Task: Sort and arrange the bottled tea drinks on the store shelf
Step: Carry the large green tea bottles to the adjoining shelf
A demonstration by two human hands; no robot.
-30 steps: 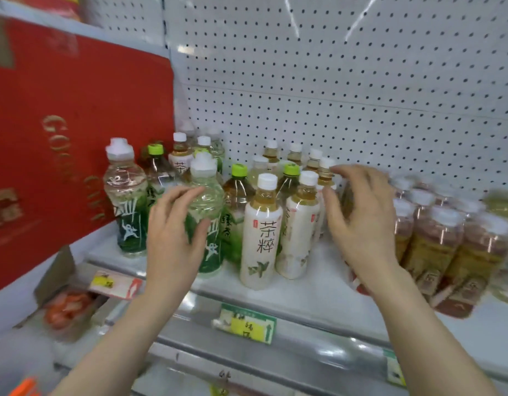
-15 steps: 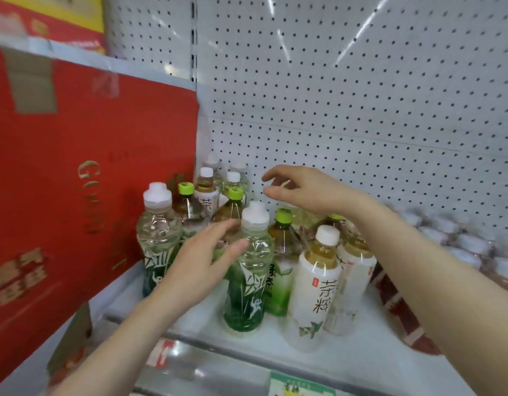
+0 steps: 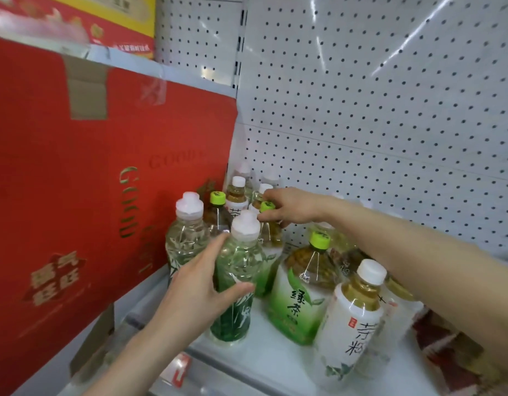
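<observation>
Red carton (image 3: pixel 75 195) fills the left side, gold lettering, standing on the white shelf (image 3: pixel 264 355) against the pegboard back wall (image 3: pixel 375 110). Just right of it, a clear white-capped bottle (image 3: pixel 185 238) upright at the shelf's left end. Left hand (image 3: pixel 198 290) wraps the green-labelled clear bottle (image 3: pixel 237 281) just beside it, thumb across the front, fingers round the left side; bottle upright on the shelf. Behind these, a lime-capped bottle (image 3: pixel 217 212) and several white-capped ones in the back rows, blurry. Right hand (image 3: pixel 293 207) reaches over the front bottles, fingertips pinched on the cap of a second lime-capped bottle (image 3: pixel 271 227) in the middle row; grip looks closed but partly hidden. Right of that, a green tea bottle (image 3: pixel 304 290) stands free, then a white-labelled tea bottle (image 3: pixel 353 318) at the front, under the right forearm.
</observation>
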